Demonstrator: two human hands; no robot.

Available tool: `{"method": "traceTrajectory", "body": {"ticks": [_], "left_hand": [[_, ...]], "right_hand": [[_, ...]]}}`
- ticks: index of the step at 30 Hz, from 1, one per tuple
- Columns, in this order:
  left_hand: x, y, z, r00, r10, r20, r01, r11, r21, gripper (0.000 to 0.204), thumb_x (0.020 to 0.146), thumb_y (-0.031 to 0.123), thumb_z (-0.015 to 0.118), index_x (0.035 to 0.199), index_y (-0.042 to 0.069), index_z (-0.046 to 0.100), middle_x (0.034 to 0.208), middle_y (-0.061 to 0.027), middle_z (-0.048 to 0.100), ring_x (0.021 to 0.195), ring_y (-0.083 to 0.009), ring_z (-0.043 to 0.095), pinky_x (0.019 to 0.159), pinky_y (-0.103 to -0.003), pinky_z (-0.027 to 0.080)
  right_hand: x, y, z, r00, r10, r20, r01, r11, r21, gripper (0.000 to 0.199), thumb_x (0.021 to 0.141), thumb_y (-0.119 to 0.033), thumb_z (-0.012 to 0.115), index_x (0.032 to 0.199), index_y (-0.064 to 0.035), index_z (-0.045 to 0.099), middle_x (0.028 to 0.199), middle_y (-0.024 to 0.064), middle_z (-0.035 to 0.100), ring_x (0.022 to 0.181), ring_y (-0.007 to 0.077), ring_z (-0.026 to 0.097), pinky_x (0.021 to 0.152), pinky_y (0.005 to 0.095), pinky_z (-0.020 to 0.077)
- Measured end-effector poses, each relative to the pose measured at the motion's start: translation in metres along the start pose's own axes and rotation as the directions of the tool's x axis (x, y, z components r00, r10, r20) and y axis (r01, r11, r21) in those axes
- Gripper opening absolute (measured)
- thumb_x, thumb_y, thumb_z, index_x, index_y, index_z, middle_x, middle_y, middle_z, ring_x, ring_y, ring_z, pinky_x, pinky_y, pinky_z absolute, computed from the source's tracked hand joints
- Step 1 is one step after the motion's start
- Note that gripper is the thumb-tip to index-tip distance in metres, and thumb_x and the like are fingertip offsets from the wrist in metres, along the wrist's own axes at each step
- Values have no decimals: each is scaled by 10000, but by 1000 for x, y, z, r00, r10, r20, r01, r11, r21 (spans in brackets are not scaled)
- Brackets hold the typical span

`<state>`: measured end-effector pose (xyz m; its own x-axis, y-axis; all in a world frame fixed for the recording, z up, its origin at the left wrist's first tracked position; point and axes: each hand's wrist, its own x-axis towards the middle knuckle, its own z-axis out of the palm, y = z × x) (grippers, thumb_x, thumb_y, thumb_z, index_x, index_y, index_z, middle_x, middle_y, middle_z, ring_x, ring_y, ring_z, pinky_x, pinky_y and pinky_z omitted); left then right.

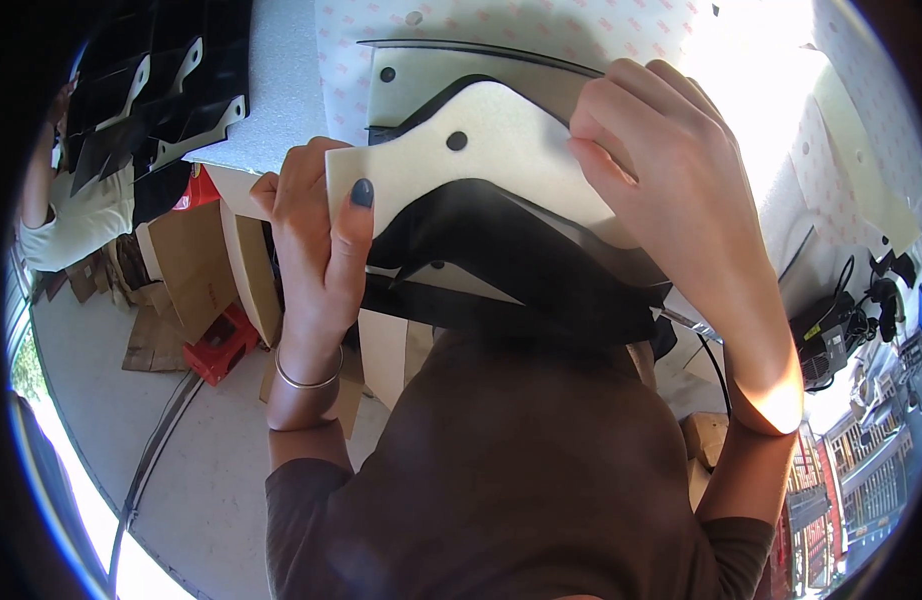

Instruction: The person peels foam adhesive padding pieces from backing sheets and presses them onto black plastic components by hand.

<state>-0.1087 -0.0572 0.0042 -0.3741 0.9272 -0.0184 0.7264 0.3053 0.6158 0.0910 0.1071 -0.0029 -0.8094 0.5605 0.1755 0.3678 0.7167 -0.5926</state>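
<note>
A curved white pad [501,120] with a round hole lies over a black molded part [481,225], held in front of my body. My left hand [321,220] grips the left end, its thumb pressed on the face of the pad and its fingers behind. At the right side, my right hand [671,150] is closed in a pinch at the pad's edge; its fingertips are partly hidden. Just behind the held piece rests another black part with a pale pad [416,90] and a hole near its left end.
Printed backing sheet [356,45] covers the table. Several black parts with white pads [171,90] stand at the far left, near another person's arm [41,180]. Cardboard boxes [186,265] and a red object [221,343] are on the floor. A black device with cables [826,335] lies right.
</note>
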Motion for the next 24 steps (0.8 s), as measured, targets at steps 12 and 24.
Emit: {"method": "traceTrajectory", "body": {"ticks": [12, 24], "left_hand": [[16, 2, -5, 997, 68, 21, -69, 993, 92, 453, 933, 376, 449, 801, -35, 587, 935, -107, 543, 894, -212, 491, 844, -371, 240], [11, -14, 3, 993, 82, 84, -73, 992, -104, 437, 952, 344, 413, 944, -53, 596, 870, -157, 578, 771, -271, 502, 792, -356, 297]], "right_hand": [[-2, -5, 0, 981, 172, 89, -181, 978, 107, 134, 775, 12, 649, 812, -11, 522, 805, 75, 568, 734, 211, 613, 706, 304, 509], [-1, -8, -1, 983, 159, 91, -168, 980, 103, 115, 772, 12, 653, 801, -4, 542, 796, 73, 563, 727, 208, 609, 697, 302, 504]]}}
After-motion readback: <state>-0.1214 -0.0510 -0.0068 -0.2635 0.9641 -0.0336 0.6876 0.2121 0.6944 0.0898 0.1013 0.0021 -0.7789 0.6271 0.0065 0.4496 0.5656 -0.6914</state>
